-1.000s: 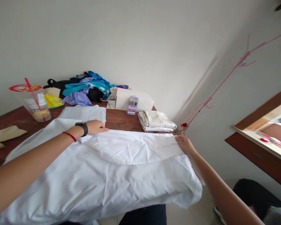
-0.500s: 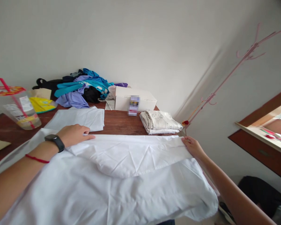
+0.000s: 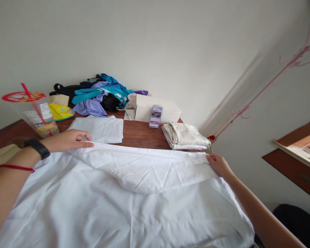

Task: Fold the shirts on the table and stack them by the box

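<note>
A large white shirt (image 3: 88, 206) is spread across the front of the table, creased, with its sleeve (image 3: 150, 172) lying sideways along the far edge. At the left end of that edge, my left hand (image 3: 69, 138) has its thumb over the cloth and its fingers curled behind it. My right hand (image 3: 219, 165) pinches the sleeve's right end, near what looks like the cuff. Just beyond my left hand lies a folded pale grey-white cloth (image 3: 100, 129). A folded patterned cream cloth (image 3: 183, 135) sits beyond my right hand.
On the brown table (image 3: 142, 135) stand a plastic cup (image 3: 38, 113) with a red straw and a white box (image 3: 157, 103). Behind are a heap of blue and black clothes (image 3: 103, 93) and a yellow packet (image 3: 60, 112). A pink coat stand (image 3: 268, 84) leans at right.
The view has shifted, so the table items appear farther right. My left hand has moved slightly left along the shirt's far edge; my right hand keeps hold of the sleeve end.
</note>
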Tool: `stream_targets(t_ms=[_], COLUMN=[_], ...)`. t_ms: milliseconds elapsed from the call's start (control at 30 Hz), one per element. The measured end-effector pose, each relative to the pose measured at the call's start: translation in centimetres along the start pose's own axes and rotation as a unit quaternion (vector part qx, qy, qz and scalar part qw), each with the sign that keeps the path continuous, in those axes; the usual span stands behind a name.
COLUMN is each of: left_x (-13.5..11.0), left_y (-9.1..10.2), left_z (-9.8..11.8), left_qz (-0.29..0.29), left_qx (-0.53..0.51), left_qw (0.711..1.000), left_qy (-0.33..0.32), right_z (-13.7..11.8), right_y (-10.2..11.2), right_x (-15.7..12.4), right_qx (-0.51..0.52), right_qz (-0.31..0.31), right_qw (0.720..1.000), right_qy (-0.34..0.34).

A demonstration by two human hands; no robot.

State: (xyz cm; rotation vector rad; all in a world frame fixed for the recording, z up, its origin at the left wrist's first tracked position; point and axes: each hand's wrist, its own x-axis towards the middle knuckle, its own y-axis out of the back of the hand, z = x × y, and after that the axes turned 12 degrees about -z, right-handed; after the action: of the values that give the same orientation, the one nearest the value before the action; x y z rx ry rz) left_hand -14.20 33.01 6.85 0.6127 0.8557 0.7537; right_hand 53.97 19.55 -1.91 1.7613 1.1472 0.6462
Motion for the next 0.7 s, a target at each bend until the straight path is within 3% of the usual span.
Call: stream_targets(t_ms=[100, 367, 533, 633, 700], left_x=[-0.1, 0.8, 1.1, 1.0, 0.9], left_y=[0.2, 0.4, 0.5, 0.5, 0.6], left_z=[-0.8, -1.8, -2.5, -3.1, -3.3], left_qz=[0.011, 0.090, 0.103, 0.126, 0.165], left_qx=[-0.011, 0.112, 0.102, 0.101, 0.104], left_qw=[1.000, 0.989, 0.989, 0.987, 0.981], left_qy=[-0.009, 0.021, 0.012, 0.006, -0.003], right_z=[0.3, 0.4, -0.1, -1.1, -2.4], right_y=[-0.1, -0.8, -0.6, -0.4, -0.4], right_x=[0.0, -0.6, -1.4, -2.4, -3.2], right_qx=[-0.010, -0.100, -0.127, -0.162, -0.185], right_qz=[0.007, 0.004, -0.009, 0.039, 0.088], right_qw=[1.000, 0.995, 0.992, 0.986, 0.977], right_qy=[-0.010, 0.012, -0.009, 0.008, 0.067])
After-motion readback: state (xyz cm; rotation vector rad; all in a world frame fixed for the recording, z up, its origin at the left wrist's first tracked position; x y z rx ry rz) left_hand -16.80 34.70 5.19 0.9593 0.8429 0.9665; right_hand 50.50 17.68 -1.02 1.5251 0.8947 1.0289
